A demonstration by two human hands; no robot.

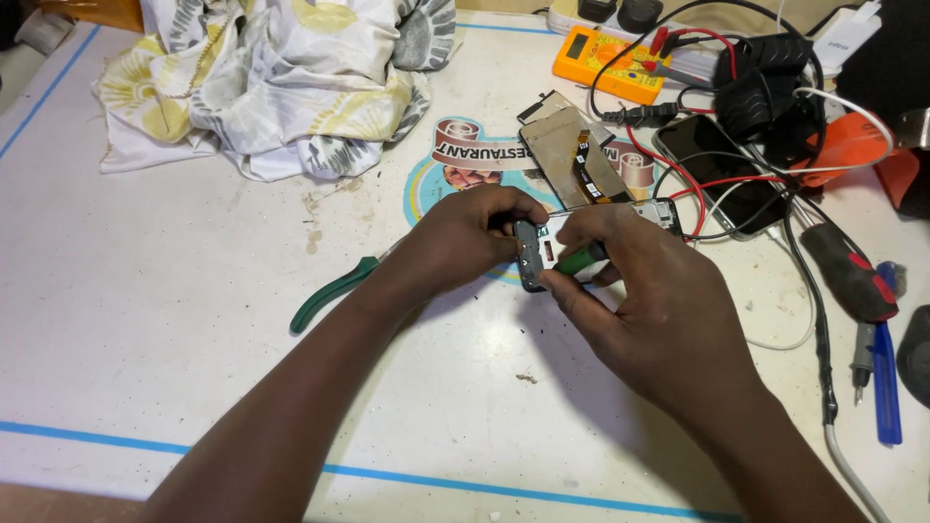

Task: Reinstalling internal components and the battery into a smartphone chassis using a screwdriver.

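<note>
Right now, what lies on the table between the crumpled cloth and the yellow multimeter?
In the head view, only bare white table separates the cloth from the multimeter.

A round printed sticker (465, 165) lay on the white table at upper centre of the frame: light blue ring, a brown and cream banner across its top, a small picture inside. The hands covered its lower part.

Just right of it, a detached phone screen panel (572, 155) lay face down, tan-grey back, an orange-and-black ribbon cable along it.

Further right, near the upper right, a dark phone (722, 174) lay flat with its black glass screen blank, red and white wires crossing it.

At top centre-right, an orange-yellow multimeter (612, 60) showed a small grey rectangular display (579, 44), unlit as far as could be told.

A white carton (845, 37) sat at the top right edge.
</note>
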